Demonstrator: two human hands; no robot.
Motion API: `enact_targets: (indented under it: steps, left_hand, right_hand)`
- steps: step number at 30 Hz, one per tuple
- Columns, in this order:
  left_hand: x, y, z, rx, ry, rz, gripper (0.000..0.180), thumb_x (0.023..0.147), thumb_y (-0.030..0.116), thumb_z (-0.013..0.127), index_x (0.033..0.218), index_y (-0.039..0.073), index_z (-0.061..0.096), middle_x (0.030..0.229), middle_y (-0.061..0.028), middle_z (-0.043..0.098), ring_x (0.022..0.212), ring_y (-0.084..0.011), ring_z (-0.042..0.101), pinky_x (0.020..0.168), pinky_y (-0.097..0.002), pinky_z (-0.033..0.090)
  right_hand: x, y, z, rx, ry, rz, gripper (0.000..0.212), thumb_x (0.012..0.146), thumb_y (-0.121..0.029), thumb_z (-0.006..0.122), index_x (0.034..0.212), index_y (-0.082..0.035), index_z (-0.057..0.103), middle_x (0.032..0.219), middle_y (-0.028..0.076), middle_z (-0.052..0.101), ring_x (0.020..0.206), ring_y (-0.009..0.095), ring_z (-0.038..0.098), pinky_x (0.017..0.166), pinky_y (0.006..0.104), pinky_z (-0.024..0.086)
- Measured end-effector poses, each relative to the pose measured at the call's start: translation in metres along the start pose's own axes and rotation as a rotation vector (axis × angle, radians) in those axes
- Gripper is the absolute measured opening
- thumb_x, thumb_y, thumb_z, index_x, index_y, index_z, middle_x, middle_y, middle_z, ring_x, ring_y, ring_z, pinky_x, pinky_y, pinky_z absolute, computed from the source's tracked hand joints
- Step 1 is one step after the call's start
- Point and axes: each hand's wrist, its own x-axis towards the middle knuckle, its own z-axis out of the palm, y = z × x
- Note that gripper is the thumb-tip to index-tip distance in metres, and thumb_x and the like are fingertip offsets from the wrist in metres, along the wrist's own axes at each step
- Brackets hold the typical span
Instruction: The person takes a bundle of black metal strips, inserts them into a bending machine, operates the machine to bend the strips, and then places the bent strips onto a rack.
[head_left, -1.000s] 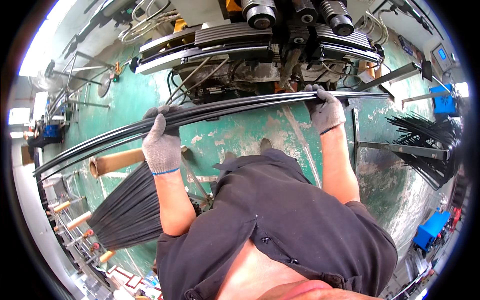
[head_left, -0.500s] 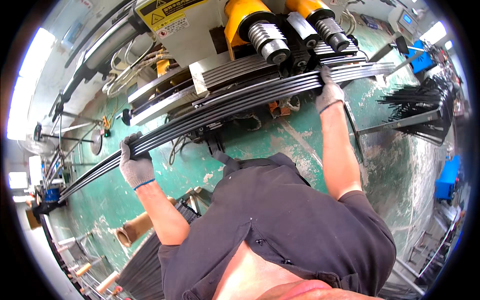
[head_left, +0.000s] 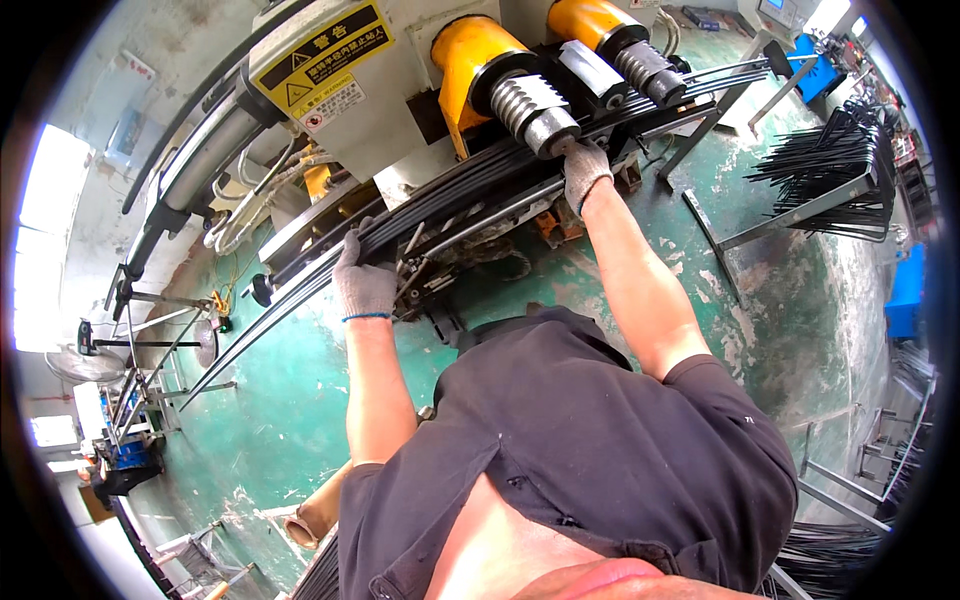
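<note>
A bundle of long, thin dark metal rods (head_left: 445, 197) lies slantwise along the front of the machine, its left end sticking out low over the floor. My left hand (head_left: 364, 283), in a grey knitted glove, is closed around the bundle left of the middle. Also gloved, my right hand (head_left: 587, 172) has its fingers curled at the rods, right beside the tip of a ribbed metal shaft (head_left: 532, 115); its fingertips are partly hidden. A second ribbed shaft (head_left: 650, 72) sits farther right. Both shafts come out of yellow housings (head_left: 470, 62).
The pale machine body (head_left: 350, 110) with a yellow warning label (head_left: 325, 58) rises ahead. A metal rack (head_left: 800, 210) holds many black rods on the right. Behind my left arm lies a cardboard tube (head_left: 318, 512). A fan (head_left: 85, 362) stands far left.
Both hands have carried the rods forward and to the right, in against the machine under the ribbed shafts. My right hand has shifted left along the bundle, and the hands are closer together.
</note>
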Motion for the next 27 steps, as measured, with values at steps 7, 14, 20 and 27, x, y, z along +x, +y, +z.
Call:
enact_targets:
  steps: [7, 14, 20, 27]
  left_hand:
    - [0.009, 0.079, -0.064, -0.191, 0.024, 0.197, 0.035, 0.108, 0.018, 0.046, 0.126, -0.008, 0.062, 0.128, -0.0225, 0.067, 0.123, -0.0368, 0.062, 0.113, -0.0525, 0.047]
    - [0.015, 0.033, -0.039, -0.13, 0.101, 0.164, 0.038, 0.111, 0.02, 0.043, 0.134, -0.005, 0.06, 0.137, -0.0193, 0.064, 0.128, -0.0345, 0.06, 0.116, -0.0508, 0.044]
    - [0.004, 0.005, -0.004, 0.214, 0.088, 0.215, 0.04, 0.112, 0.025, 0.044, 0.133, -0.007, 0.058, 0.131, -0.0189, 0.066, 0.124, -0.0303, 0.062, 0.114, -0.0465, 0.047]
    - [0.015, 0.058, -0.06, 0.133, 0.237, 0.396, 0.036, 0.112, 0.023, 0.043, 0.124, -0.006, 0.061, 0.12, -0.0181, 0.07, 0.116, -0.0289, 0.066, 0.11, -0.0474, 0.051]
  right_hand:
    - [0.003, -0.037, -0.008, -0.386, -0.087, 0.015, 0.029, 0.099, -0.019, 0.057, 0.116, -0.001, 0.071, 0.114, 0.019, 0.074, 0.107, 0.034, 0.07, 0.092, 0.0389, 0.053]
    - [-0.001, -0.039, 0.003, 0.529, 0.073, 0.421, 0.05, 0.105, -0.038, 0.053, 0.125, 0.007, 0.066, 0.118, 0.021, 0.073, 0.105, 0.028, 0.067, 0.091, 0.0395, 0.048]
    - [-0.05, -0.086, -0.029, 0.733, 0.117, 0.527, 0.052, 0.104, -0.042, 0.06, 0.124, 0.005, 0.067, 0.102, 0.007, 0.071, 0.088, 0.019, 0.062, 0.082, 0.034, 0.048]
    - [-0.103, -0.005, -0.057, 0.862, 0.076, 0.677, 0.042, 0.101, -0.04, 0.068, 0.121, -0.002, 0.066, 0.097, 0.004, 0.071, 0.079, 0.018, 0.066, 0.074, 0.0341, 0.054]
